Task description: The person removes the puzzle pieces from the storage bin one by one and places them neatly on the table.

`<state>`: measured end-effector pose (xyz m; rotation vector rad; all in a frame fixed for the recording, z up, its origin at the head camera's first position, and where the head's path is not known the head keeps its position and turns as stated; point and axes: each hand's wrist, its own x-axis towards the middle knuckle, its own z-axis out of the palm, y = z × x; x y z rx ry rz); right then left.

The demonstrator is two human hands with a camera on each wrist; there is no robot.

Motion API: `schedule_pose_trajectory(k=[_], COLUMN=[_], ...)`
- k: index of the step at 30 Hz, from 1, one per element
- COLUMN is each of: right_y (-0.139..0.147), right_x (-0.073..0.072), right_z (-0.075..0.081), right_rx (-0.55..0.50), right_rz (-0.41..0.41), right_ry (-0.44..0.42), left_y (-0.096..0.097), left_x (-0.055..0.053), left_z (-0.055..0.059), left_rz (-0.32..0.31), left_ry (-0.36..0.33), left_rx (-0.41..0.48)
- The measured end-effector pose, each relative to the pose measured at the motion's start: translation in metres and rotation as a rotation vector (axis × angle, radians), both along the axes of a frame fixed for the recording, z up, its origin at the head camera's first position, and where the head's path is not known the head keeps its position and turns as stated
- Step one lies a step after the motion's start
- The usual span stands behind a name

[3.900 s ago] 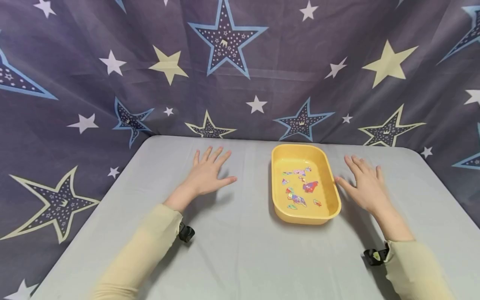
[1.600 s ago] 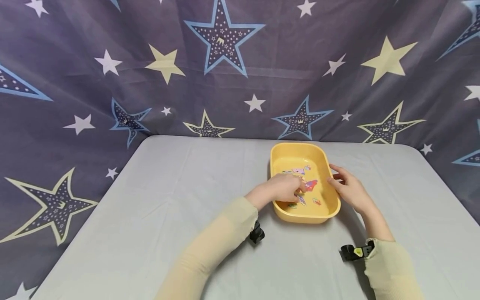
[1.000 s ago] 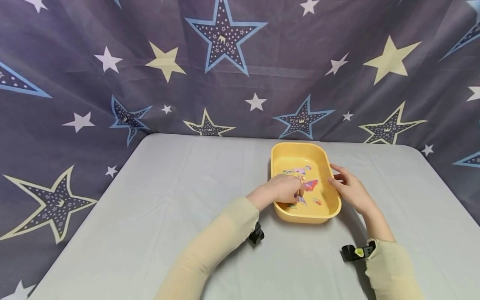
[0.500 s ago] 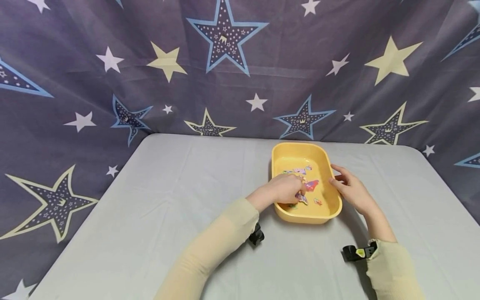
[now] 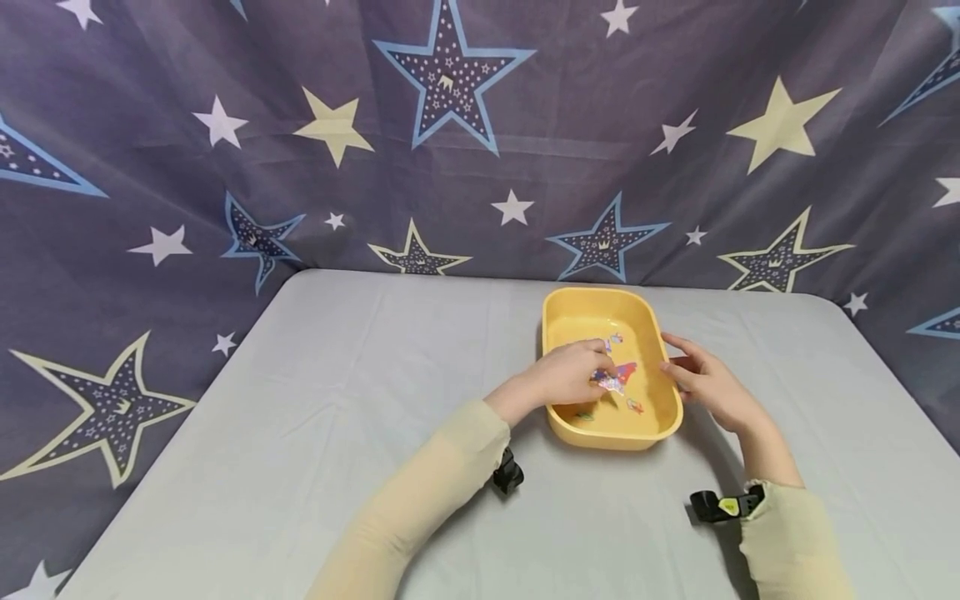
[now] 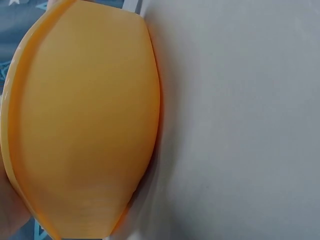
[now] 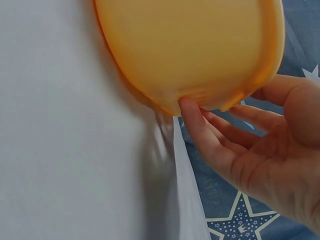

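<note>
The left hand, the nearer one, pinches a shiny sticker at its right — inside the yellow tub, right of middle. The tub runs long up-and-down — the right hand loosely grips its right rim.

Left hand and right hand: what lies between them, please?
The head view shows, from left hand to right hand: the pinched patterned piece, a red piece, then bare floor and wall of the yellow tray.
</note>
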<state>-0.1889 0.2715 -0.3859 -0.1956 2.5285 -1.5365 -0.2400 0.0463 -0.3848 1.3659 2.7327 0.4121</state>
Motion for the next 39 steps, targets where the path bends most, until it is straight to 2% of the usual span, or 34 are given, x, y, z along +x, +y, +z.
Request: schedule_pose_trajectory(k=[6, 13, 25, 32, 39], right_y=[-0.001, -0.001, -0.001, -0.001, -0.001], right_x=[0.0, 0.001, 0.002, 0.002, 0.001], right_z=[-0.001, -0.001, -0.002, -0.003, -0.002], right_rx=[-0.004, 0.002, 0.01, 0.005, 0.0], right_rz=[-0.005, -0.013, -0.008, -0.014, -0.024], right_ry=[-0.025, -0.04, -0.037, -0.05, -0.054], left_y=[-0.007, -0.027, -0.062, -0.082, -0.099], left_x=[-0.002, -0.008, -0.023, -0.032, -0.043], left_z=[0.004, 0.013, 0.02, 0.021, 0.02], left_rz=[0.008, 0.038, 0.118, 0.14, 0.197], left_ry=[-0.018, -0.014, 0.122, 0.167, 0.159], left_rx=[0.074, 0.128, 0.235, 0.229, 0.228])
